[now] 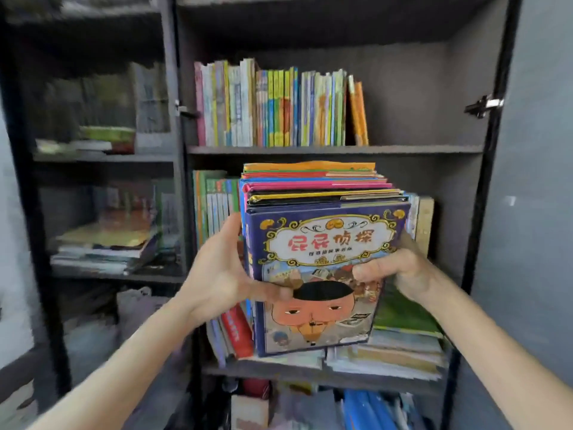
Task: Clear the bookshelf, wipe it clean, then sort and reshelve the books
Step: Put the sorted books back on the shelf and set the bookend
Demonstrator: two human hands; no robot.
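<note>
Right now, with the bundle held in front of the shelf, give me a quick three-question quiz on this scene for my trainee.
1. True or false: the left grip and the right grip both hold the bundle of picture books.
2. The row of books on the upper shelf is: A) upright, filling the left part; B) piled flat; C) filling the whole width.
3. Fill in: at the row's right end, the leaning books are ____ in colour.
Key: 1 true; 2 A; 3 orange.
</note>
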